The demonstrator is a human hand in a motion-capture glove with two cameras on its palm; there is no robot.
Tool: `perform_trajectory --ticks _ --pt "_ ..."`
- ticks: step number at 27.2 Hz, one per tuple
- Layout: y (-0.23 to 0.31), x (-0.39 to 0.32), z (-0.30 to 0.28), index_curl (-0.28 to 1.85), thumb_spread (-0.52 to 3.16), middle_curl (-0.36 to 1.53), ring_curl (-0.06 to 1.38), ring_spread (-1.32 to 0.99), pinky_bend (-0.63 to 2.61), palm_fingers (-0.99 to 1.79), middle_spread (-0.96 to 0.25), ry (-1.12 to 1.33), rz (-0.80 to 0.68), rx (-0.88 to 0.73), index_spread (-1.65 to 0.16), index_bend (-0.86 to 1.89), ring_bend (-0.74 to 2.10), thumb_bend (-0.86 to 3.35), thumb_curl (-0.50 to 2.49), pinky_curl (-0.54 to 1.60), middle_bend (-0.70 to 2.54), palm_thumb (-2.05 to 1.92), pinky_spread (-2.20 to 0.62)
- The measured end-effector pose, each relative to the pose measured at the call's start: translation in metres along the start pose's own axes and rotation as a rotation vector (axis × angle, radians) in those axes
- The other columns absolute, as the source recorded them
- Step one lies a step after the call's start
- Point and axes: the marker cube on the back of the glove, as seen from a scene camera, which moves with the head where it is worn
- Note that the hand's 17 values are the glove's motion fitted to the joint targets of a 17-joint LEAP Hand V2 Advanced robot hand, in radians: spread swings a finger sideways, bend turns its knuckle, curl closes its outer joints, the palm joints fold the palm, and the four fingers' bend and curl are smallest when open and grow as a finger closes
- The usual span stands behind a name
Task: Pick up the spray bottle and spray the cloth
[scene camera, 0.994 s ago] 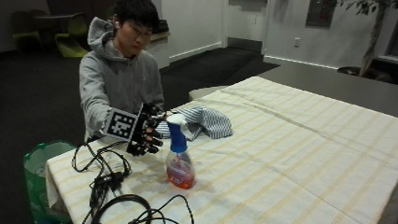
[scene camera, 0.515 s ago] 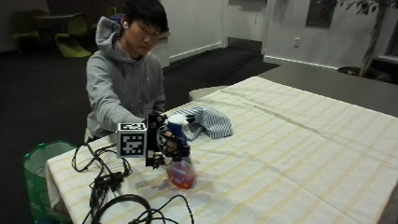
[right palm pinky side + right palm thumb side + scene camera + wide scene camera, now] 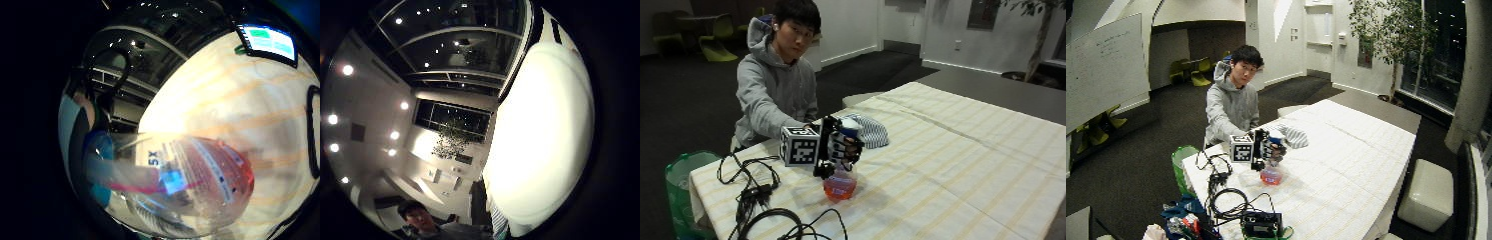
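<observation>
The spray bottle (image 3: 840,186) stands on the striped tablecloth, clear with red liquid and a blue-and-white spray head (image 3: 848,126). My gloved right hand (image 3: 842,146) is wrapped round its neck just below the head, fingers curled about it. Just behind the hand lies the cloth (image 3: 869,131), a blue-and-white striped heap. In the little finger side palm view the spray bottle (image 3: 200,180) fills the picture, label and red liquid close to the palm. The wide outside view shows the same hand (image 3: 1272,147) on the bottle (image 3: 1270,176), with the cloth (image 3: 1292,136) beyond.
Black cables (image 3: 756,195) lie coiled on the table's near left corner. A green bin (image 3: 681,185) stands on the floor beside that corner. The striped table (image 3: 959,165) stretches away to the right. A white stool (image 3: 1425,192) sits past the table's far side.
My hand came down from above the cloth onto the bottle's neck and its fingers have closed round it. The bottle still stands where it was.
</observation>
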Motion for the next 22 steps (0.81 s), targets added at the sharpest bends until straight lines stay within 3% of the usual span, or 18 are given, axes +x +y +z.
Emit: perform_trajectory --ticks 9,22 --pt "-0.006 -0.018 0.035 0.37 0.20 0.49 0.42 -0.17 0.38 1.35 -0.11 0.150 -0.065 -0.312 -0.22 0.23 0.63 -0.04 0.64 0.35 0.63 1.06 -0.22" --pt "0.036 -0.067 0.072 0.45 0.03 0.50 0.46 -0.17 0.37 1.36 -0.09 0.458 -0.158 -0.734 -0.23 0.27 0.68 -0.03 0.67 0.39 0.64 1.08 -0.26"
